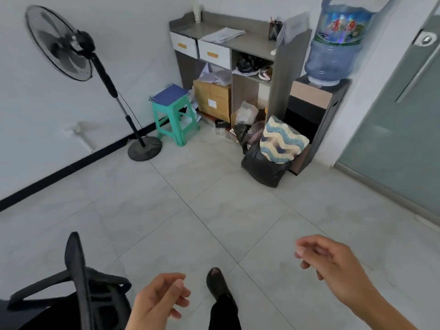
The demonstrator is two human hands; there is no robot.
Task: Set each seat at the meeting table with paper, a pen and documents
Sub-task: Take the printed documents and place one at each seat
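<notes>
**Both hands empty, paper on far tabletop**

Nothing is being held: left hand & right hand are being carried low over the floor, fingers loosely curled, both empty. A paper stack is being kept on the grey tabletop by the far wall, w/ a pen cup near it, to its right. A blue folder is being borne by the green stool, left of the cabinet.

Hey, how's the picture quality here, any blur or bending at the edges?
Head view: soft, even light, no hard shadows; the wide lens skews the frosted glass door and grey cabinet; the black pedestal fan and blue water bottle look smeared.
</notes>
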